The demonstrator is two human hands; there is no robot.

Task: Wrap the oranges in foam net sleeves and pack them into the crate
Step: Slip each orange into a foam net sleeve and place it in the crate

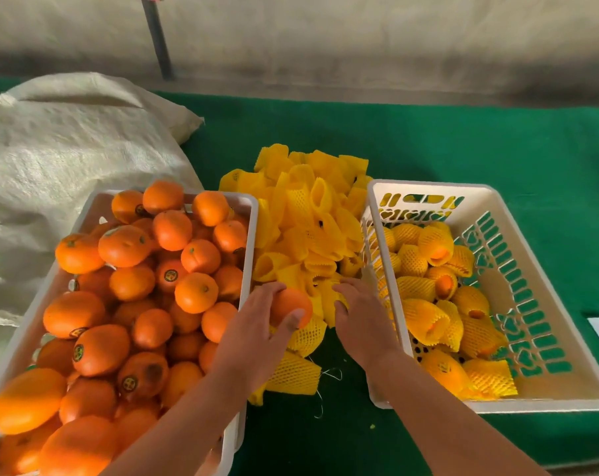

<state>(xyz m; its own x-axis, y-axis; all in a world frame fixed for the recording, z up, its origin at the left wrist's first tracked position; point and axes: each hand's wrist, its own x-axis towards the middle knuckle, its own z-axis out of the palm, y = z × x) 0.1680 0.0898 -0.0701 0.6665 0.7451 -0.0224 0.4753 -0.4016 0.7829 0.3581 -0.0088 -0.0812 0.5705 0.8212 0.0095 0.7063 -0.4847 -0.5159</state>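
Head view of the wrapping step. The left hand (257, 324) held one bare orange (290, 305) in a curled grip above the near end of the pile of yellow foam net sleeves (308, 221), which lay on the green-covered bench (463, 139) between the two containers. The right hand (358, 312) reached into the same pile, its fingertips buried among the sleeves; whether its grip had closed on one could not be told. To do the step well, a single sleeve should probably be pinched by its rim, opened, and drawn fully over the fruit. The white tray of unwrapped oranges (243, 269) stood at the left near corner, and the white slotted crate (490, 207), partly filled with sleeved oranges (425, 314), stood to the right. Its near wall, just beside the right wrist, could snag the transfer. A woven sack (68, 142) lay at the far left.
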